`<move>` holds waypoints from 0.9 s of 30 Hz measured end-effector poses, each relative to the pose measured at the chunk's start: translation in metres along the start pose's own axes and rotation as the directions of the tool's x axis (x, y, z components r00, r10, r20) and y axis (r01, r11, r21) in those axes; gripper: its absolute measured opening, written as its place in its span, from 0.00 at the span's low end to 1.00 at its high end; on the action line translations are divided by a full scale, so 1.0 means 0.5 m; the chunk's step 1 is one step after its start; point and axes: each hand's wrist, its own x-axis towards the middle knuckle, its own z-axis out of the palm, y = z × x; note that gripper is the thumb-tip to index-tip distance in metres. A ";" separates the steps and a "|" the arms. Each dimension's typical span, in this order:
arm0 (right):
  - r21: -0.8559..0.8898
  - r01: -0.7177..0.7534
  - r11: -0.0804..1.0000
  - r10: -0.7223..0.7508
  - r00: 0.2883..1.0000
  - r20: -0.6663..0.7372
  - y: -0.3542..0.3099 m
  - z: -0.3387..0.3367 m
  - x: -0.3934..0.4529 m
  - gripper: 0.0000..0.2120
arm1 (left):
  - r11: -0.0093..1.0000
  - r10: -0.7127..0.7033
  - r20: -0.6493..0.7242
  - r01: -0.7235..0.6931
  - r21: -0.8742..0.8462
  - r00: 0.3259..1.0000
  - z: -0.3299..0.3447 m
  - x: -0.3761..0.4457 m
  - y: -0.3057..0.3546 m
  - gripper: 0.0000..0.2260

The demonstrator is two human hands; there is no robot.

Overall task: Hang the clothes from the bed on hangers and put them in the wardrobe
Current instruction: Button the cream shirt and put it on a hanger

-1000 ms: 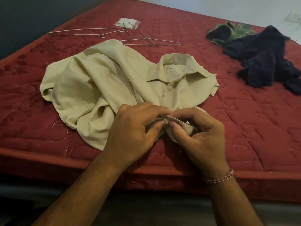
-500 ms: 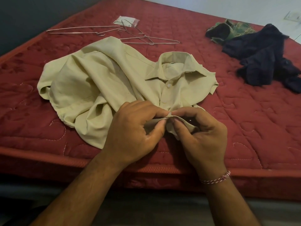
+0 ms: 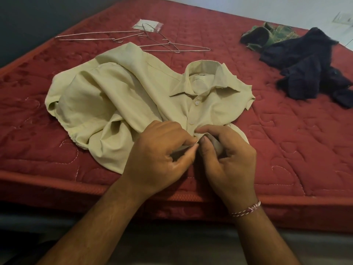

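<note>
A beige collared shirt (image 3: 122,96) lies crumpled on the red quilted mattress (image 3: 286,150), collar up, its top buttons fastened. My left hand (image 3: 158,157) and my right hand (image 3: 227,159) meet at the shirt's front placket near the bed's front edge; each pinches the fabric edge between thumb and fingers. Thin wire hangers (image 3: 172,46) lie behind the shirt, one (image 3: 95,36) further left. A dark navy garment (image 3: 309,67) and a green patterned garment (image 3: 267,35) are heaped at the back right.
A small clear plastic packet (image 3: 148,25) lies beyond the hangers. A dark wall runs along the bed's left side, and a pale wall with a switch plate (image 3: 343,18) stands at the back right. Floor shows below the mattress edge.
Both hands stay at the placket, working a little higher up the shirt front. The shirt and the other clothes have not shifted on the bed.
</note>
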 end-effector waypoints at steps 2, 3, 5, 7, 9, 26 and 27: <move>0.003 -0.012 1.000 0.012 0.998 0.060 0.001 0.004 0.004 0.05 | 0.997 -0.066 -0.009 0.066 -0.045 0.998 -0.003 0.000 0.003 0.03; 0.023 -0.020 1.000 0.018 0.997 0.077 0.001 0.003 0.006 0.05 | 0.988 -0.133 -0.008 0.131 -0.087 0.991 -0.006 0.002 0.003 0.08; 0.082 -0.036 0.996 0.030 0.997 0.069 0.000 0.000 0.009 0.05 | 0.966 -0.204 0.042 0.208 -0.151 0.978 -0.011 0.007 -0.001 0.11; 0.122 -0.052 0.991 0.051 0.999 0.015 0.001 -0.005 0.006 0.03 | 0.974 -0.177 0.099 0.188 -0.124 0.979 -0.007 0.009 -0.002 0.05; 0.123 -0.051 0.991 0.058 0.997 -0.052 -0.001 -0.005 0.002 0.04 | 0.985 -0.166 0.057 0.169 -0.041 0.984 0.002 0.005 -0.005 0.03; 0.327 -0.438 0.838 0.228 0.824 0.518 -0.021 -0.254 0.349 0.08 | 0.994 -0.112 0.690 0.074 0.085 0.715 -0.307 0.432 -0.077 0.03; 0.345 -0.481 0.806 0.165 0.742 0.650 -0.025 -0.265 0.384 0.06 | 0.987 -0.159 0.772 0.120 0.108 0.616 -0.324 0.467 -0.088 0.03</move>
